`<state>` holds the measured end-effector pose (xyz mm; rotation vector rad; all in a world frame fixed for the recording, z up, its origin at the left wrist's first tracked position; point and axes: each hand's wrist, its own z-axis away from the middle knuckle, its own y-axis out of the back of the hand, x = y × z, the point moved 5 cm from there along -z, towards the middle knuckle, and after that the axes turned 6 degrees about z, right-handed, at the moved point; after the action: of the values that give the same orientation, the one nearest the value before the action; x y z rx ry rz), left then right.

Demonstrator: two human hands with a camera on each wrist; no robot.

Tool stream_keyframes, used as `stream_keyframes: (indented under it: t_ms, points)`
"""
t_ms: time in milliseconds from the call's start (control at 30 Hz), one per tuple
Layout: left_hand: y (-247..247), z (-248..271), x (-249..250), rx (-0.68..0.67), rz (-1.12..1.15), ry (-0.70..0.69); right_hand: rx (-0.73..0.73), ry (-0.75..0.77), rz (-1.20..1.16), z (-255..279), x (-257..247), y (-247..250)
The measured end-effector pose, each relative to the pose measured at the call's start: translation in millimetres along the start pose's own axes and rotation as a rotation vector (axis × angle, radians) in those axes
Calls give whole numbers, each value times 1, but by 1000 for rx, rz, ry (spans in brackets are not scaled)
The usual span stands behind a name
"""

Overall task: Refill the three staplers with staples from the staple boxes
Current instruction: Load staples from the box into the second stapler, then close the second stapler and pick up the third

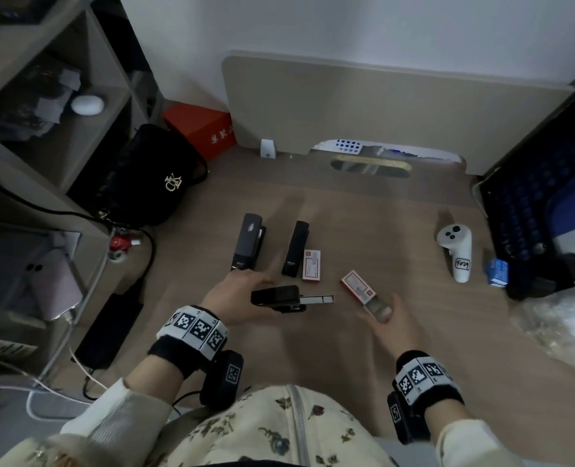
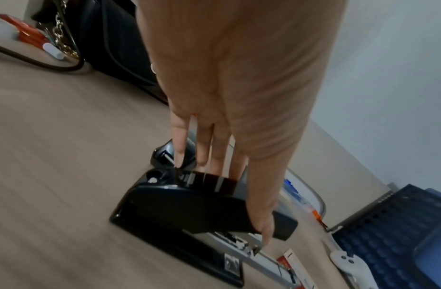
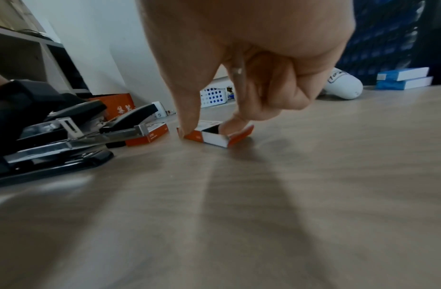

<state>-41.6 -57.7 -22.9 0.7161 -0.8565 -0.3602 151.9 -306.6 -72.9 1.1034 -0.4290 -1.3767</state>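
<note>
My left hand point(image 1: 245, 293) grips a black stapler point(image 1: 276, 298) that lies on the wooden table point(image 1: 363, 224), fingers on its far side and thumb on the near side point(image 2: 265, 232). Its metal staple tray point(image 1: 317, 299) is slid out to the right. Two more black staplers point(image 1: 249, 242) point(image 1: 295, 249) lie side by side behind it, with a closed red-and-white staple box point(image 1: 311, 265) beside them. My right hand point(image 1: 385, 313) pinches an open staple box point(image 1: 358, 287) between thumb point(image 3: 187, 127) and finger; its drawer point(image 3: 214, 135) is pulled out.
A black handbag point(image 1: 144, 176) and a red box point(image 1: 202, 128) stand at the back left by a shelf unit. A white controller point(image 1: 456, 251), small blue boxes point(image 1: 497, 272) and a dark keyboard point(image 1: 522, 214) lie at the right. Cables run along the left edge.
</note>
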Motion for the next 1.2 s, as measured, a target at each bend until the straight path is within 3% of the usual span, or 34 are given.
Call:
stream_keyframes:
  t_ms: [133, 267, 367, 1200]
  points:
    - [-14, -6, -1, -102, -58, 18, 23, 183, -48, 11, -27, -1]
    - [-21, -9, 1, -98, -63, 30, -228, 266, -99, 16, -47, -29]
    - [-19, -9, 2, -85, -77, 54, -294, 289, -113, 20, -61, -35]
    - [6, 2, 15, 10, -33, 19, -154, 289, -258, 19, -81, -11]
